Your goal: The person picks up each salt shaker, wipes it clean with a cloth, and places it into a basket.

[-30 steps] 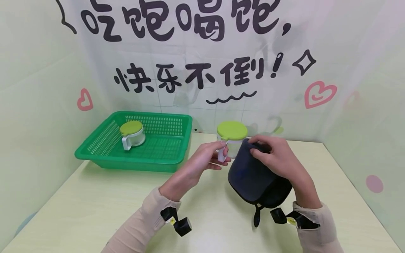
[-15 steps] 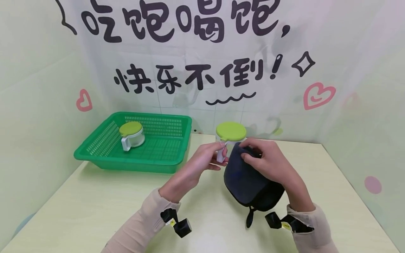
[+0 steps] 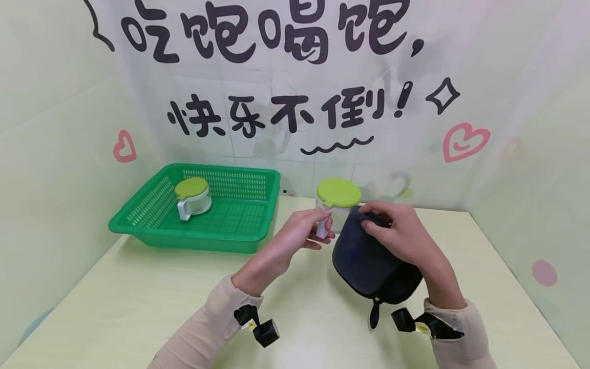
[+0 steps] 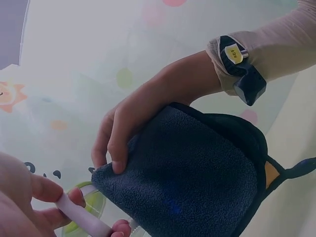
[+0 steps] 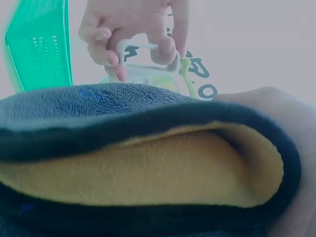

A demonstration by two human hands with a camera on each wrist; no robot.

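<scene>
A clear seasoning jar (image 3: pixel 338 192) with a lime-green lid and white handle is at the back of the table in the head view. My left hand (image 3: pixel 301 229) holds it by the handle (image 4: pixel 85 217), fingers curled round. My right hand (image 3: pixel 401 231) pinches a folded dark blue cloth (image 3: pixel 361 261) with black edging and a hanging loop. The cloth covers the jar's lower right side; whether it touches the jar is hidden. Inside the fold, the right wrist view shows an orange-yellow lining (image 5: pixel 148 173).
A green plastic basket (image 3: pixel 193 237) stands at the back left of the pale table (image 3: pixel 161 302). Inside it is a similar lime-lidded jar (image 3: pixel 195 197). A white printed curtain (image 3: pixel 272 141) hangs close behind.
My right hand and the cloth shifted slightly left, then back right along the jar's side. The left hand keeps its hold on the handle, and the jar stays in place.
</scene>
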